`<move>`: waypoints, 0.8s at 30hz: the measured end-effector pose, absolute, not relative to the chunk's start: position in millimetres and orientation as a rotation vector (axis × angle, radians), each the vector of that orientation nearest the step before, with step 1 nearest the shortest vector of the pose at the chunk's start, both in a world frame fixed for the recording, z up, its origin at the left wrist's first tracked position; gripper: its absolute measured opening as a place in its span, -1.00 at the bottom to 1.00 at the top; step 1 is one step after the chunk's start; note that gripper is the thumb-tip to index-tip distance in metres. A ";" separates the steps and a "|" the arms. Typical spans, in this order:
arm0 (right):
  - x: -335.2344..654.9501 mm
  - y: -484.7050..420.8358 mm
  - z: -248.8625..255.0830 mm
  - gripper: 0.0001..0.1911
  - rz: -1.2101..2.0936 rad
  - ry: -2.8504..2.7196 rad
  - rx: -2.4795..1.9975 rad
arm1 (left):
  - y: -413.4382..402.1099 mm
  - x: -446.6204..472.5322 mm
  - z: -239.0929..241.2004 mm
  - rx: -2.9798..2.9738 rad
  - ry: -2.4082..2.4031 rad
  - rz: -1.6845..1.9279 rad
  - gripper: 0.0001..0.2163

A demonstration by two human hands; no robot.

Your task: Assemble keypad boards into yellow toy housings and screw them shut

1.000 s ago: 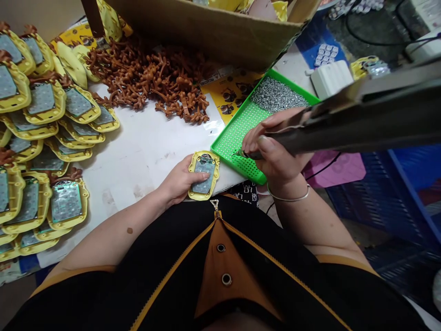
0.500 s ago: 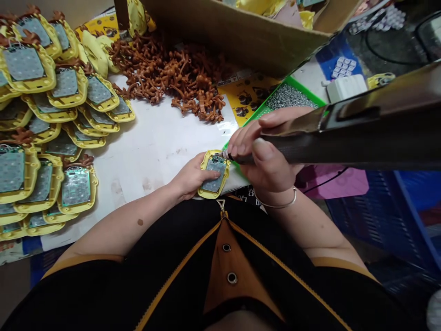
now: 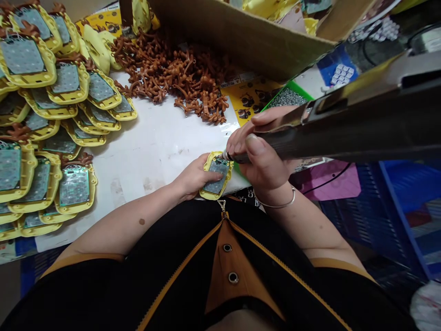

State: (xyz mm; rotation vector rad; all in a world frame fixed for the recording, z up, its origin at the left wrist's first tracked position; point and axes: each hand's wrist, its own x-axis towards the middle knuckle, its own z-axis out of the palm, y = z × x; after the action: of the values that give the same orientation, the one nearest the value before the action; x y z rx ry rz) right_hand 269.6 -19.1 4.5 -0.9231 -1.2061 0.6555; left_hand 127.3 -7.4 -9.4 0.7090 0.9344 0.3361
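Left hand (image 3: 195, 178) grips yellow casing half (image 3: 209, 195) at white table's (image 3: 151, 133) near edge, thumb across grey board (image 3: 215, 186); loose grip could let casing twist; tip of dark tool (image 3: 354, 122), at casing's upper right, could then slip, scratching board; right hand (image 3: 264, 154) wraps tool; casing looks shallow, lumpy-rimmed; board dull, green-topped

At the top centre, yellow pieces (image 3: 268, 5) are held in a cardboard box (image 3: 248, 48). Below it, a yellow printed sheet (image 3: 257, 94) is spread. Toward the upper right, white button pads (image 3: 342, 75) are seen. At right, a pink sheet (image 3: 347, 186) is placed near blue crates (image 3: 401, 220).
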 end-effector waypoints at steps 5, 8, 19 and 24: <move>262.0 -21.4 26.0 -0.79 0.616 -1.104 -0.803 | -7.1 126.4 -9.0 0.700 0.941 0.336 -0.48; 261.2 -23.6 33.6 -0.79 0.642 -1.074 -0.795 | -7.7 125.7 -7.9 0.683 0.929 0.331 -0.47; 258.6 -16.7 30.3 -0.75 0.598 -1.041 -0.847 | -7.2 124.7 -6.7 0.663 0.903 0.336 -0.48; 261.2 -18.9 29.6 -0.77 0.601 -1.034 -0.836 | -6.8 124.6 -7.2 0.672 0.895 0.328 -0.49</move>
State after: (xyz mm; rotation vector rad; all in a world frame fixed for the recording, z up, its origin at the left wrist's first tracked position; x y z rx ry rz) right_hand 261.2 -18.9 29.6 -0.8361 -1.0340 0.6015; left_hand 124.6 -6.8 -7.2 0.6719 0.8946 0.3276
